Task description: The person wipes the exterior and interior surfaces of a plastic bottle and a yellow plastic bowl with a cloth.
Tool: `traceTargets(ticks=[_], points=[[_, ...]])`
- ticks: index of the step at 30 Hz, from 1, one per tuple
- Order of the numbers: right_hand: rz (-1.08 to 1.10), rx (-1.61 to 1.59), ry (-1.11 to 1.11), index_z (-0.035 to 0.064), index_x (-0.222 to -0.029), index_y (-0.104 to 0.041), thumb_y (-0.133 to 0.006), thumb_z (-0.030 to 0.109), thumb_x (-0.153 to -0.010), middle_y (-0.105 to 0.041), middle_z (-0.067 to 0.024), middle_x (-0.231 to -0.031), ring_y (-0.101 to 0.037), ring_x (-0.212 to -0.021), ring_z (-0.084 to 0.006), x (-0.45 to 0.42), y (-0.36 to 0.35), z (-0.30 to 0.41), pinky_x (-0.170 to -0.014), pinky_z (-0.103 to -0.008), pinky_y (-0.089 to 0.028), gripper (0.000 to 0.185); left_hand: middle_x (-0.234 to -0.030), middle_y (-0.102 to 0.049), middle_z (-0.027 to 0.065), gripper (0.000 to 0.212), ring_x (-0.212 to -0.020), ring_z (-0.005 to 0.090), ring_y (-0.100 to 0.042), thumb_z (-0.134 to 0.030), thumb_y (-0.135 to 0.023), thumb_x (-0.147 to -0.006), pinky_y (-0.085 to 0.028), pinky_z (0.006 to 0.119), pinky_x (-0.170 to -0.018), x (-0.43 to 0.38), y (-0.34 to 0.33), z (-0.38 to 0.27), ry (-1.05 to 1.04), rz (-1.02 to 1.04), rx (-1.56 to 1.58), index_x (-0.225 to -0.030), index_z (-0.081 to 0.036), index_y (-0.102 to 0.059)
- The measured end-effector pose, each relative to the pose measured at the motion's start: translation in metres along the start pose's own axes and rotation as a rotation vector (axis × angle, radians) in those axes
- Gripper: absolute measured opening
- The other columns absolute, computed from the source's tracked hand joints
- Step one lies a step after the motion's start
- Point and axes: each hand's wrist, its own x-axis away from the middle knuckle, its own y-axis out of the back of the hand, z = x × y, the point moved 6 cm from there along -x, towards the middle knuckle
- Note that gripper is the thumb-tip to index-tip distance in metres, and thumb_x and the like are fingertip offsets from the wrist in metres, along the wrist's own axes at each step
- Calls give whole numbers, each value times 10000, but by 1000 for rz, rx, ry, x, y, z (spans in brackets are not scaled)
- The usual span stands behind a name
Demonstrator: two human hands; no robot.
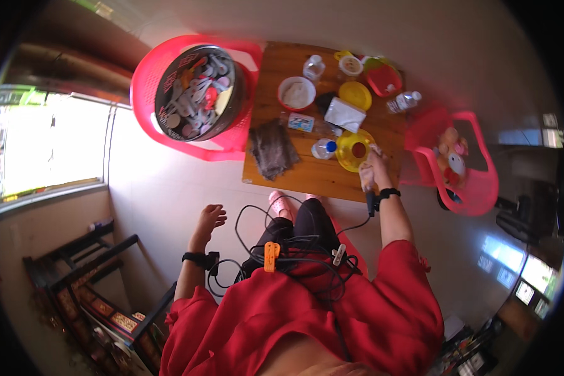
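My right hand (379,168) grips a pale, crumpled cloth (367,175) at the near right part of the wooden table (310,181). A yellow plastic dish (348,157) with a reddish-brown middle lies just left of the cloth. My left hand (210,220) hangs over the floor near my left knee, its fingers apart and nothing in it. Beside the yellow dish lies a clear bottle with a blue cap (324,148). Farther left is a folded grey cloth (273,149). Behind them are a white packet (345,114), a small printed box (301,122) and a red-rimmed bowl with white contents (296,94).
A pink chair (143,101) holds a large dark tub (237,101) of small plastic pieces. Another pink chair (484,188) carries a doll (452,152). Clear bottles (314,68), a yellow lid (355,96) and a red container (384,81) stand farther back. Black cables (305,256) cross my lap.
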Motion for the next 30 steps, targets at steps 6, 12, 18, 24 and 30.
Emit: traceTargets(ticks=[6, 12, 18, 24, 30], points=[[-187, 728, 401, -30, -1330, -462, -579, 451, -908, -603, -269, -1199, -664, -937, -367, -53, 21, 61, -797, -398, -536, 650, -1108, -640, 176, 403, -970, 262, -658, -264, -539, -960, -554, 370, -840, -10, -10, -28, 7, 7, 5, -1244, 21, -531], [-3, 408, 341, -47, -1272, -493, -663, 267, -869, -616, -247, -1108, -640, -887, -327, -87, -26, 185, -733, -410, -508, 538, -1067, -657, 156, 368, -919, 243, -669, -263, -548, -961, -555, 351, -801, 9, -16, -22, 77, -118, 74, -1225, -6, -547], [-161, 939, 622, -32, -1090, -559, -662, 199, -846, -580, -245, -1116, -582, -1063, -405, -89, -65, 248, -905, -494, -480, 352, -1069, -657, 151, 345, -924, 246, -666, -261, -519, -982, -553, 355, -811, 29, -38, -26, 127, -150, 92, -1220, -13, -554], [-243, 1231, 678, 19, -1081, -571, -546, 118, -892, -593, -143, -1062, -588, -1032, -313, -97, -68, 278, -883, -442, -477, 215, -1081, -647, 153, 358, -929, 236, -659, -265, -510, -988, -547, 348, -813, 34, -44, -43, 159, -197, 92, -1238, -12, -547], [-480, 1398, 957, 62, -1091, -593, -508, 142, -900, -606, -101, -1043, -562, -1027, -246, -107, -87, 293, -850, -381, -436, 224, -1081, -648, 156, 345, -927, 239, -658, -244, -499, -991, -550, 351, -811, 44, -46, -43, 209, -220, 78, -1233, -3, -542]])
